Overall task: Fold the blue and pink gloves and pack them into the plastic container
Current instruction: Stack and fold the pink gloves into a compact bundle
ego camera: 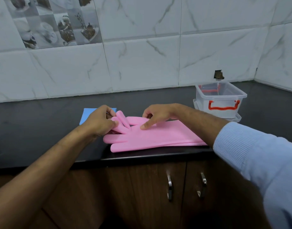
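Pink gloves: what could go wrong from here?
1. The pink gloves lie at the front edge of the black countertop; a tug could slide them off.
2. The left hand pinches only the glove fingers, while the right hand presses the palm area, so the fold may spring back.
3. The plastic container looks short for the gloves; a loose fold may not fit.

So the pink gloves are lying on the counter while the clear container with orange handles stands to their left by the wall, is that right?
Not quite. The head view shows the clear container with orange handles standing to the right of the pink gloves, not the left. The rest holds: the gloves lie on the counter and the container is by the wall.
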